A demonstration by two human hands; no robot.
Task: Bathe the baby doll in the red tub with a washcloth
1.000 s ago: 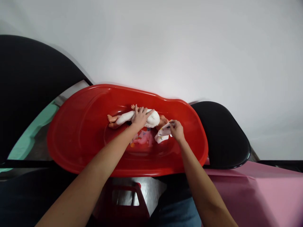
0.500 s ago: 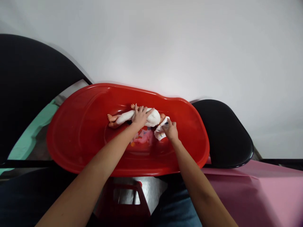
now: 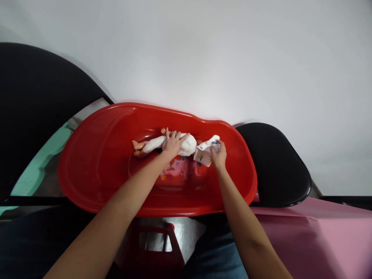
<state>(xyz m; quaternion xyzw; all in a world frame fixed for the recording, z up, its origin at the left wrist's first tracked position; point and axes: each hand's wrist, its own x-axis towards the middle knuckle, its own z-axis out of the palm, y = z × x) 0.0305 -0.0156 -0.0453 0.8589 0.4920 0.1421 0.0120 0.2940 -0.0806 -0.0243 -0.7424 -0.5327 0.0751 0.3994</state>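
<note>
A baby doll point(image 3: 188, 145) with a white body and plastic hands and feet lies lengthwise in a red baby bathtub point(image 3: 101, 170), its feet toward the left. My left hand point(image 3: 173, 145) rests on the doll's trunk with the fingers spread. Between the closed fingers of my right hand point(image 3: 219, 155) is a white cloth point(image 3: 203, 155) with small printed figures. The cloth stretches between that hand and the doll's head end, and it hides most of the head.
Pink cartoon figures point(image 3: 180, 168) decorate the tub's floor. Black chair seats stand at the left point(image 3: 37, 104) and right point(image 3: 281, 166) of the tub. Behind is a pale wall point(image 3: 203, 58). A red stool point(image 3: 151, 252) and a pink surface point(image 3: 334, 228) are below.
My right hand has moved a little right and up, drawing the cloth out from the doll's head end. My left hand and the doll have stayed in place.
</note>
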